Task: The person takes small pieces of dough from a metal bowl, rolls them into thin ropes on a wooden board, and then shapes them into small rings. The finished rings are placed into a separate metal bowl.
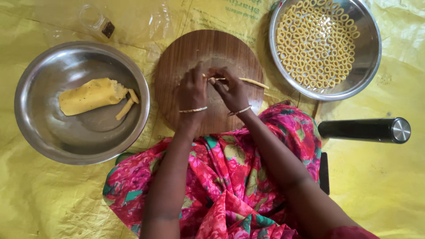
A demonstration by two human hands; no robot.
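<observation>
Mid-frame over the board (pixel 186 53), both hands pinch a thin dough rope (pixel 250 81): left hand (pixel 192 90) at its end, right hand (pixel 230 90) beside. Too hard a tug could snap it.

Yellow dough strand (pixel 253 82), brown round board (pixel 186 51) (pink floral cloth (pixel 221 177))

left bowl (pixel 31 128): we see steel, holding a yellow dough lump (pixel 90 95)
right bowl (pixel 368 57): steel, full of small dough rings (pixel 315 42)
flask (pixel 364 129): black, lying on our yellow sheet (pixel 389 190)
</observation>
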